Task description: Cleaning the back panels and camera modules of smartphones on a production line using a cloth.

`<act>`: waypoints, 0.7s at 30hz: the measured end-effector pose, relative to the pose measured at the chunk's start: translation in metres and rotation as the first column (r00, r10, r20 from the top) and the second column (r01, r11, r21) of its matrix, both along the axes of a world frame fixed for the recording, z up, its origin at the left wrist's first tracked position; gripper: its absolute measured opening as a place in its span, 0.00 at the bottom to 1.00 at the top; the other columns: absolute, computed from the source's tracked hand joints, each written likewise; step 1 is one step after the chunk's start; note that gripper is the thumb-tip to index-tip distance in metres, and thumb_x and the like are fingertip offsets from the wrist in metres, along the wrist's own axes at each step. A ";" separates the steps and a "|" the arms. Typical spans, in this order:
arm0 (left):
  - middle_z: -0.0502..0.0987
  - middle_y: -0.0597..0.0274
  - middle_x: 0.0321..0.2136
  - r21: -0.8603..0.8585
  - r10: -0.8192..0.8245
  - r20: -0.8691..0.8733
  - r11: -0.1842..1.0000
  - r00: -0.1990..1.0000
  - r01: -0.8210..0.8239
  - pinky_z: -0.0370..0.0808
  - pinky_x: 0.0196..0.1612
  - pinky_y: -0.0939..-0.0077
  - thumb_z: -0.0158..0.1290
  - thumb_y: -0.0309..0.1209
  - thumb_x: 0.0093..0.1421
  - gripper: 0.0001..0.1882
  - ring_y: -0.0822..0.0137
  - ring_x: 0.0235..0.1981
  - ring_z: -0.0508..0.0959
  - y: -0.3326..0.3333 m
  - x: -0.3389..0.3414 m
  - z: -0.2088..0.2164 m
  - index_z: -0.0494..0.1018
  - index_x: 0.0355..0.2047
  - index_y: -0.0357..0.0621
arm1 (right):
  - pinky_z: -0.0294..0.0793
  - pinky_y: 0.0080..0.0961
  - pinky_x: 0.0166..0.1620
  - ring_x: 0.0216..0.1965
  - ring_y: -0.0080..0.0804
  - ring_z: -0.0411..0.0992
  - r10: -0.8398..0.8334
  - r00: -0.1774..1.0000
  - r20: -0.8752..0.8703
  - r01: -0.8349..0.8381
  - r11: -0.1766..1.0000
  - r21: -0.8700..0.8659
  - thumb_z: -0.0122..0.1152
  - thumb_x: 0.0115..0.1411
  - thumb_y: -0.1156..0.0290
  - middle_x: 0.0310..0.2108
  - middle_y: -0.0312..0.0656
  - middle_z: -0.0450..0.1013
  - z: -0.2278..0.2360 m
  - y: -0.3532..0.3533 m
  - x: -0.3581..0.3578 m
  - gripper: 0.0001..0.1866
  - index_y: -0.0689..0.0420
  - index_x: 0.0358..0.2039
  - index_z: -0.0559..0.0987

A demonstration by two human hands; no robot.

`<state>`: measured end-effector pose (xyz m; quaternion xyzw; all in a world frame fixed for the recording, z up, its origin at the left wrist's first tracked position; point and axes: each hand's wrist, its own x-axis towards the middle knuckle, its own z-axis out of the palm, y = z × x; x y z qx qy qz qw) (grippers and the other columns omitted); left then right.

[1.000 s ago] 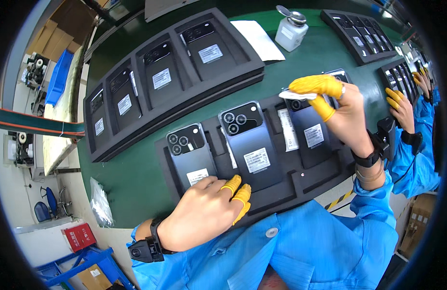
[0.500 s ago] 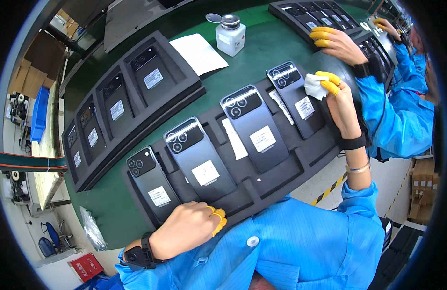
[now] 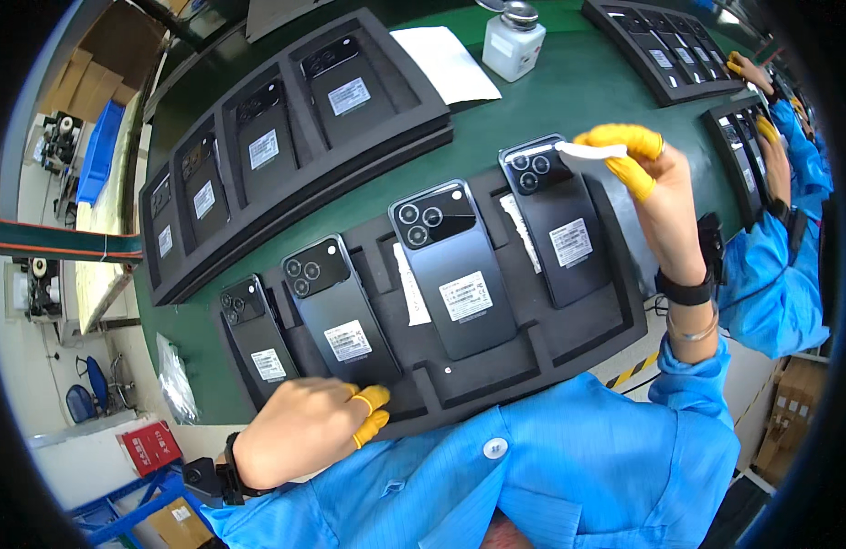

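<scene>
My right hand (image 3: 656, 188), with yellow finger cots, pinches a folded white wipe (image 3: 592, 152). The wipe overlaps the upper right corner of the rightmost phone (image 3: 565, 265) in view; whether it touches is unclear. My left hand (image 3: 304, 425) is curled at the tray's near edge, below the second phone (image 3: 330, 306) from the left; anything inside its fingers is hidden. Another phone (image 3: 460, 261) and a smaller-looking leftmost phone (image 3: 258, 334) also lie back up in the black foam tray (image 3: 569, 352), each with a white label. White strips (image 3: 410, 288) show between phones.
A second foam tray (image 3: 286, 224) holding phones stands behind, beside a white sheet (image 3: 446, 64) and a white pump bottle (image 3: 514, 41). A clear plastic bag (image 3: 175, 380) lies at the left table edge. Co-workers' hands (image 3: 775, 165) and more trays (image 3: 665, 50) are at far right.
The view has shifted, so the trays sit differently in it. My right hand has brought the wipe leftward to the rightmost phone's camera area. My left hand stays near the tray edge.
</scene>
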<state>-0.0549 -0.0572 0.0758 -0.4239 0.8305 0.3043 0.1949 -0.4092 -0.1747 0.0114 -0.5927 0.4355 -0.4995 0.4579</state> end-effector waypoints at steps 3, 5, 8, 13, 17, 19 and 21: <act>0.81 0.55 0.35 -0.320 -0.107 -0.256 0.947 0.961 0.020 0.79 0.39 0.67 0.59 0.34 0.54 0.13 0.58 0.35 0.81 -0.014 -0.009 -0.010 0.78 0.39 0.41 | 0.75 0.24 0.45 0.40 0.25 0.77 0.010 0.925 -0.380 -0.136 0.943 -0.304 0.58 0.59 0.78 0.38 0.41 0.81 0.009 -0.018 0.042 0.11 0.59 0.42 0.82; 0.78 0.53 0.46 -0.472 -0.194 -0.290 0.881 0.937 0.036 0.76 0.50 0.66 0.59 0.32 0.52 0.15 0.57 0.45 0.79 -0.024 -0.028 -0.014 0.77 0.40 0.39 | 0.75 0.28 0.48 0.43 0.37 0.78 0.047 0.837 -0.545 -0.335 0.832 -0.442 0.60 0.53 0.83 0.41 0.42 0.80 -0.001 -0.032 0.070 0.14 0.58 0.40 0.83; 0.76 0.49 0.49 -0.552 -0.291 -0.266 0.828 0.919 0.102 0.73 0.54 0.63 0.58 0.32 0.52 0.16 0.52 0.48 0.77 -0.032 -0.047 -0.027 0.76 0.40 0.37 | 0.73 0.34 0.51 0.40 0.43 0.76 0.132 0.788 -0.602 -0.525 0.655 -0.543 0.65 0.49 0.81 0.38 0.41 0.79 -0.024 -0.038 0.102 0.17 0.56 0.41 0.81; 0.77 0.42 0.46 -0.503 -0.277 -0.234 0.855 0.932 0.128 0.74 0.49 0.66 0.56 0.31 0.51 0.12 0.53 0.47 0.78 -0.034 -0.058 -0.035 0.75 0.33 0.35 | 0.72 0.38 0.52 0.33 0.43 0.75 0.060 0.785 -0.616 -0.536 0.565 -0.628 0.63 0.47 0.78 0.29 0.44 0.77 -0.029 -0.032 0.095 0.08 0.61 0.31 0.79; 0.76 0.42 0.47 -0.509 -0.278 -0.258 0.853 0.925 0.115 0.75 0.47 0.67 0.56 0.32 0.50 0.12 0.53 0.45 0.78 -0.033 -0.053 -0.037 0.75 0.32 0.35 | 0.72 0.41 0.52 0.35 0.43 0.76 0.105 0.691 -0.716 -0.616 0.603 -0.506 0.64 0.42 0.79 0.31 0.45 0.77 -0.029 -0.012 0.075 0.12 0.63 0.31 0.80; 0.76 0.42 0.47 -0.535 -0.282 -0.284 0.840 0.916 0.093 0.76 0.45 0.67 0.57 0.32 0.49 0.12 0.54 0.43 0.78 -0.034 -0.052 -0.042 0.75 0.30 0.36 | 0.72 0.40 0.53 0.40 0.41 0.76 0.097 0.701 -0.706 -0.622 0.566 -0.540 0.61 0.44 0.76 0.36 0.46 0.77 -0.024 0.001 0.075 0.15 0.65 0.35 0.80; 0.78 0.43 0.44 -0.546 -0.286 -0.269 0.832 0.919 0.099 0.74 0.45 0.71 0.55 0.31 0.49 0.12 0.56 0.46 0.78 -0.034 -0.053 -0.041 0.76 0.31 0.36 | 0.72 0.38 0.55 0.44 0.42 0.76 0.090 0.682 -0.726 -0.643 0.547 -0.536 0.58 0.46 0.74 0.38 0.47 0.76 -0.025 0.008 0.078 0.15 0.64 0.37 0.80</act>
